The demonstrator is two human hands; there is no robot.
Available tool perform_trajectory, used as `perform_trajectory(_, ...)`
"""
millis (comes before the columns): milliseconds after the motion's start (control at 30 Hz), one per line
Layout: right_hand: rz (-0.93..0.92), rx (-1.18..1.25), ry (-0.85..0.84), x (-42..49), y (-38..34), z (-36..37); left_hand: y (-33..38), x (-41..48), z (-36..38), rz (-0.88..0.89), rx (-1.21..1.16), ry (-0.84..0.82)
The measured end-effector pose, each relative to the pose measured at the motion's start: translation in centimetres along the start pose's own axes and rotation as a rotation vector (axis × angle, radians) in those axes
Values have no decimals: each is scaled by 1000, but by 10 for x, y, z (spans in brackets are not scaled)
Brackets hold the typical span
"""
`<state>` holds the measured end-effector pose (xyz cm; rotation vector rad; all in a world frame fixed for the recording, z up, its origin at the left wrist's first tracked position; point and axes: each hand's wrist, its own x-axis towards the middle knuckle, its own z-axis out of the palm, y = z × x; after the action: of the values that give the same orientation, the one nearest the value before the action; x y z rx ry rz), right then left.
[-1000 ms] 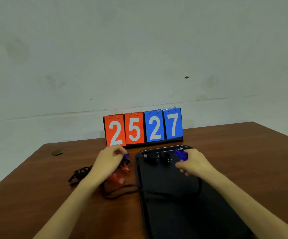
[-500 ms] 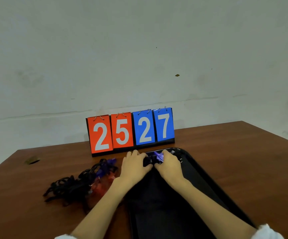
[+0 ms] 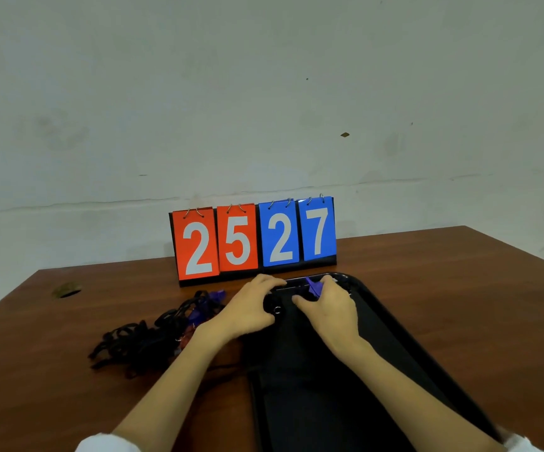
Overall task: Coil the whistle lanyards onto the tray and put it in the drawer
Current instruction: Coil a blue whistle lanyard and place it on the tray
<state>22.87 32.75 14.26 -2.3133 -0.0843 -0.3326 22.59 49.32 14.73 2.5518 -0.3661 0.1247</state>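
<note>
A black tray point(image 3: 404, 347) lies lengthwise on the brown table, its far end near the scoreboard. Both hands rest at that far end. My right hand point(image 3: 331, 308) pinches a blue whistle point(image 3: 313, 286) against the tray. My left hand point(image 3: 252, 306) lies beside it, fingers curled over a black whistle point(image 3: 272, 306) with a metal ring. A black cord runs from the tray's left edge toward a tangled pile of black lanyards point(image 3: 140, 340) with blue and red whistles point(image 3: 205, 305), left of the tray.
A flip scoreboard point(image 3: 252, 238) reading 25 and 27 stands just behind the tray, in front of a pale wall. A cable hole point(image 3: 66, 291) sits near the table's far left. Bare brown tabletop point(image 3: 459, 288) stretches right of the tray.
My left hand left the lanyard pile and came onto the tray beside my right hand. Both hands now press together at the tray's far end. The camera has shifted slightly.
</note>
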Motion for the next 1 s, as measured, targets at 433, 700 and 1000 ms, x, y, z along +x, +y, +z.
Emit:
perform_trajectory(433,23,634,-271,-61,-57,-46,82,-80,-16,-398,-1571,-131)
perform_trajectory(700,235,998,-555,-63,-47,-51,77,-98,-13,-362,-1689,-143)
perform_trajectory(1000,536,1499,-532,-37,-35,-60,67,-108,-22,-358,-1048,-192)
